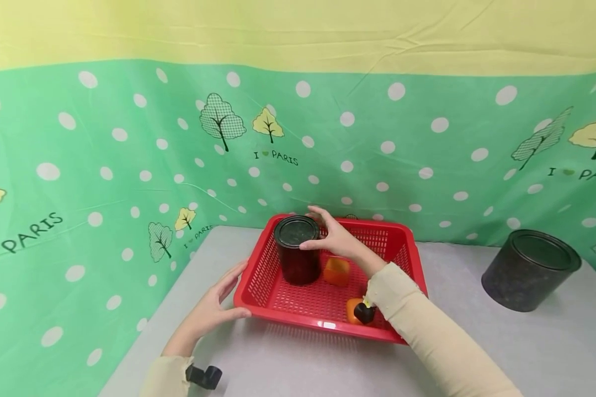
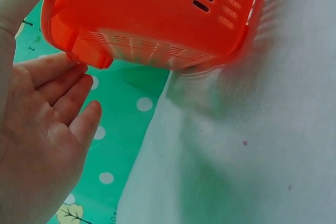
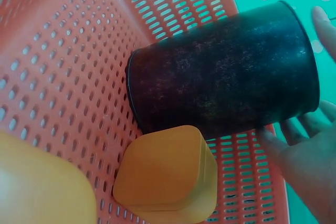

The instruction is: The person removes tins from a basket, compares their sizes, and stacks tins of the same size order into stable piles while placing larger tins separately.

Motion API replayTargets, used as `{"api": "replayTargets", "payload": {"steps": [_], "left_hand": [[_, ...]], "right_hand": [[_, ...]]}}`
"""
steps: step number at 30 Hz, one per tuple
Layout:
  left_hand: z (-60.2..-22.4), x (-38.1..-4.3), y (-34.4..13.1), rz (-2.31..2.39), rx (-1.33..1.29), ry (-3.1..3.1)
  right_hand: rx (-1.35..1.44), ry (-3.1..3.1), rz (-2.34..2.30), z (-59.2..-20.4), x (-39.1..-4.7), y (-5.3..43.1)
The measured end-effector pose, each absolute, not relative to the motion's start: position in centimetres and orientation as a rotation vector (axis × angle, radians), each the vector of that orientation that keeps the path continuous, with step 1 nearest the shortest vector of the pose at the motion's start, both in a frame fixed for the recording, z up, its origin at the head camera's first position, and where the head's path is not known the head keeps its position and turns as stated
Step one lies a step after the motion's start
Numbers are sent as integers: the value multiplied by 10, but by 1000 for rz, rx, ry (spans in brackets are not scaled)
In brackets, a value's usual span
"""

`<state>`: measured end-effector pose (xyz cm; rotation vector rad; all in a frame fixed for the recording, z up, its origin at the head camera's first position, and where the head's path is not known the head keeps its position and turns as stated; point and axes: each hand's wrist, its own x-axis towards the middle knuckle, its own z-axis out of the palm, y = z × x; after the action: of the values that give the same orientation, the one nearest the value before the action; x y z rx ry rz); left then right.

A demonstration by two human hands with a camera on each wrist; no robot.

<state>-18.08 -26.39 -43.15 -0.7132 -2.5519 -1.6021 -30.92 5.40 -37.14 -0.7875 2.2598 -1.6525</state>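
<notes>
A black lidded can (image 1: 299,253) stands at the left end of a red perforated basket (image 1: 323,325), its base on the basket floor. My right hand (image 1: 335,240) is spread about the can's top. In the right wrist view its thumb stands off the rim, while the fingertips (image 3: 273,142) lie along the can's side. Beside the can sits an orange rounded box (image 3: 160,174). My left hand (image 1: 211,311) is at the basket's left end, thumb near the front corner. Its fingers (image 2: 68,87) reach out fairly straight, tips right at the rim.
Another orange piece (image 1: 352,310) lies in the basket's near right part, partly behind the black wrist camera (image 1: 364,313). A second black can (image 1: 530,270) stands on the grey tabletop (image 1: 457,336) at the right. A patterned green cloth (image 1: 318,160) hangs close behind the basket.
</notes>
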Motion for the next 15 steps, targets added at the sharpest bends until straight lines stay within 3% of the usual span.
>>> {"api": "replayTargets", "payload": {"steps": [15], "left_hand": [[-430, -179, -262, -1609, -673, -2573]], "right_hand": [[-749, 2259, -1585, -376, -312, 57]]}}
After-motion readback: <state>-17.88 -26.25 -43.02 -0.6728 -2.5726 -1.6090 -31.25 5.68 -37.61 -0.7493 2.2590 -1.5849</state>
